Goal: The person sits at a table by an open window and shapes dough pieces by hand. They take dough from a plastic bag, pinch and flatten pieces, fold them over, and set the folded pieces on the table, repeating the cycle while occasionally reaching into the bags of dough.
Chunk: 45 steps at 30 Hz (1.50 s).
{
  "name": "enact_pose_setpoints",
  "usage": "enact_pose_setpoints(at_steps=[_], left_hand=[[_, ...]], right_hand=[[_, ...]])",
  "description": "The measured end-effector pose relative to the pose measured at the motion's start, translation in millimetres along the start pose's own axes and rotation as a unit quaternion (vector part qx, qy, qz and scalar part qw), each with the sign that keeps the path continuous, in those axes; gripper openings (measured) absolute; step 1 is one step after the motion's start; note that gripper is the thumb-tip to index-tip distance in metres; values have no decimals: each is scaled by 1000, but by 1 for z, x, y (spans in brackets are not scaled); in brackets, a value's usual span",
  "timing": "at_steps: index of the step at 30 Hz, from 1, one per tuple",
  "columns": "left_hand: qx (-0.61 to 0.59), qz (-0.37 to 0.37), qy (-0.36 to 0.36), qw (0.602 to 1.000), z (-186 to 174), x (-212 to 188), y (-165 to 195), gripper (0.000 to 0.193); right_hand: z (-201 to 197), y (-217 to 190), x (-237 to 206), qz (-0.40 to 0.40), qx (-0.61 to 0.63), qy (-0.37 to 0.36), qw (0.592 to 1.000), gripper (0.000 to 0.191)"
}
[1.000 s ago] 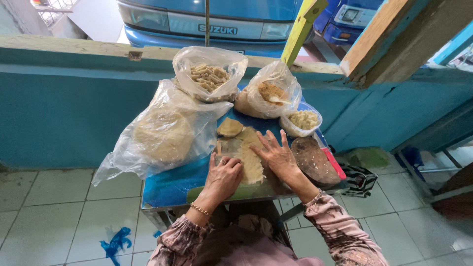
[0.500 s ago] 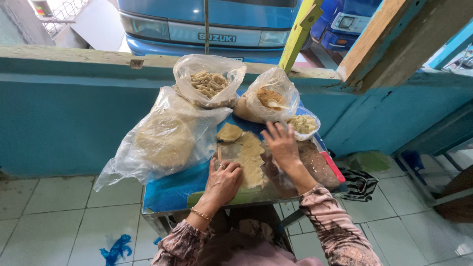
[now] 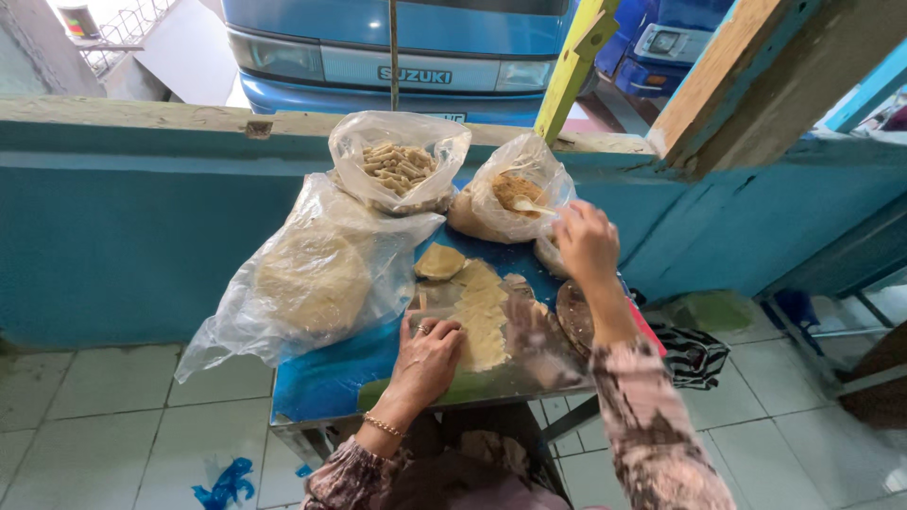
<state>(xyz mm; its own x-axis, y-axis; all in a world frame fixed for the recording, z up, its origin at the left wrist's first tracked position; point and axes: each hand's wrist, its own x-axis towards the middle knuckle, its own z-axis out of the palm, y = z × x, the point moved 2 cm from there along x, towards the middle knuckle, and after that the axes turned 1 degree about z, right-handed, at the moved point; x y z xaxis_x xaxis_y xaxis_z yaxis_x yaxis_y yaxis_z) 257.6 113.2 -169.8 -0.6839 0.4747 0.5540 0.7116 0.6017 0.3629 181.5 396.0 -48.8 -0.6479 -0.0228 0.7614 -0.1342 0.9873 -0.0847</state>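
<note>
My left hand (image 3: pixel 427 354) lies flat, fingers spread a little, on a pale thin dough sheet (image 3: pixel 482 316) spread on a small blue table (image 3: pixel 326 378). A folded yellow piece (image 3: pixel 439 262) sits just beyond the sheet. My right hand (image 3: pixel 586 244) is raised at the back right, fingers curled on the handle of a white spoon (image 3: pixel 531 205). The spoon stands in a clear bag of brown crumbly filling (image 3: pixel 491 212). A brown round plate (image 3: pixel 572 316) lies under my right forearm.
A clear bag of rolled sticks (image 3: pixel 397 165) stands at the back. A large bag of round pale wrappers (image 3: pixel 312 279) hangs over the table's left edge. Beyond it are a teal low wall (image 3: pixel 123 217) and a blue vehicle (image 3: pixel 397 47). A striped cloth (image 3: pixel 694 354) hangs at the right.
My right hand has lifted off the dough sheet and moved back and right to the spoon in the filling bag. My left hand has stayed on the sheet.
</note>
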Motion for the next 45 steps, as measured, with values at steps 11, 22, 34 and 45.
enact_pose_setpoints(at_steps=[11, 22, 34, 45], left_hand=[[-13, -9, 16, 1000, 1, -5, -4, 24], [-52, -12, 60, 997, -6, -2, -5, 22], [-84, -24, 105, 991, -22, 0, -2, 16], [-110, 46, 64, 991, -32, -6, 16, 23]], right_hand=[[71, -19, 76, 37, -163, -213, 963, 17], [52, 17, 59, 186, 75, -132, 971, 22], [39, 32, -20, 201, 318, -164, 912, 18], [-23, -62, -145, 63, 221, -190, 955, 10]])
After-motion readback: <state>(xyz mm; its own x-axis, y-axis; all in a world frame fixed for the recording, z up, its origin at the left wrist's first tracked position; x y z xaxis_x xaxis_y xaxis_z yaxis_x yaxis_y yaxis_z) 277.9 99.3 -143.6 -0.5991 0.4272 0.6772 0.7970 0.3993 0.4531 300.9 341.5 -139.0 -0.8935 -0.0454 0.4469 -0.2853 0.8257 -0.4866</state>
